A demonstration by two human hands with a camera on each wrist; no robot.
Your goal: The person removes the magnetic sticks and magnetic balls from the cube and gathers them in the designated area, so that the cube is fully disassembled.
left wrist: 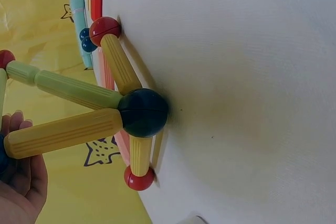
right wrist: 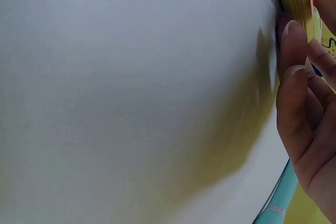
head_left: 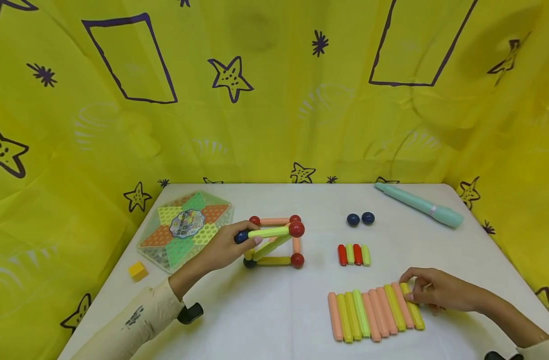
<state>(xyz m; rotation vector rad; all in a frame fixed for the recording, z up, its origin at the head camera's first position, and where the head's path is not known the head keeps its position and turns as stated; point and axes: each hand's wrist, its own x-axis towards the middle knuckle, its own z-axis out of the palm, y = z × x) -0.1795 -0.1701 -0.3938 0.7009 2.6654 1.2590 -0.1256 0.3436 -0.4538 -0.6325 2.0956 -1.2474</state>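
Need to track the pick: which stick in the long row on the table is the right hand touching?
The yellow plastic stick at the row's far right end. The right hand has its fingers on it; the other sticks lie untouched to its left.

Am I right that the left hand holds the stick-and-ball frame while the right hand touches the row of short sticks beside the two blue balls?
Not quite: in the head view the right hand touches the row of long sticks at the table's near edge, not the short sticks. The left hand does hold the frame.
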